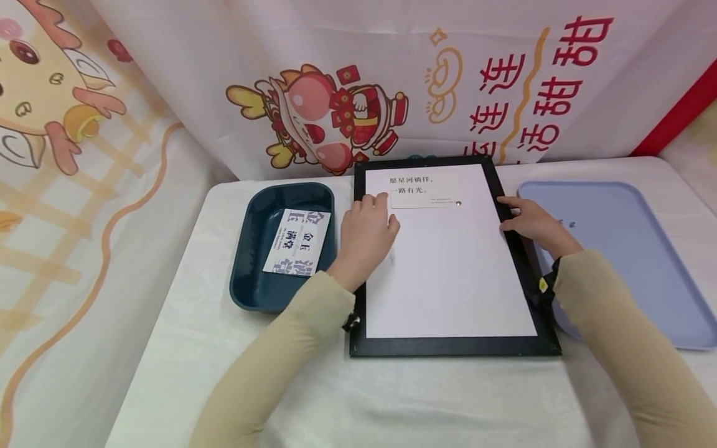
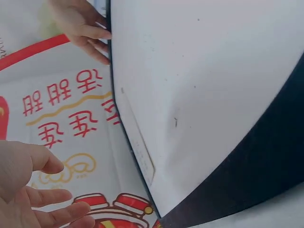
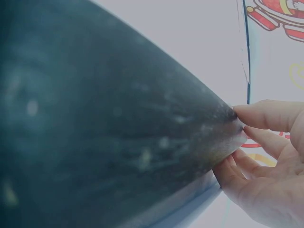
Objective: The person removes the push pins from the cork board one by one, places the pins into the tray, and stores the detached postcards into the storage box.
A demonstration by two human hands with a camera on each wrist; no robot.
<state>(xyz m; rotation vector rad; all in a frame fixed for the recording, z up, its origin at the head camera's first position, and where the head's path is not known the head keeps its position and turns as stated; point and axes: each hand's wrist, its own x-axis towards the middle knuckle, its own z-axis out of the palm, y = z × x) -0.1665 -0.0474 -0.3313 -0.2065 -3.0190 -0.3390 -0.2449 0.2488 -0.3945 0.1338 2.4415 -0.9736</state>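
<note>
A black-framed white board (image 1: 448,280) lies on the table in front of me. Near its top edge sits a white card (image 1: 426,190) printed with dark Chinese characters, with a small round dot at its lower right corner. My left hand (image 1: 366,236) is over the board's left side, fingertips close to the card's left end. In the left wrist view, that hand's fingers (image 2: 57,213) are spread loosely with nothing between them. My right hand (image 1: 532,221) holds the frame's right side, and in the right wrist view its thumb and fingers (image 3: 266,116) pinch the black edge.
To the left stands a dark teal tray (image 1: 252,289) with a blue-and-white printed card (image 1: 299,242) in it. A pale blue flat tray (image 1: 627,267) lies at the right, beside the frame. Behind the table hangs a printed cloth (image 1: 185,74) with cartoon figures.
</note>
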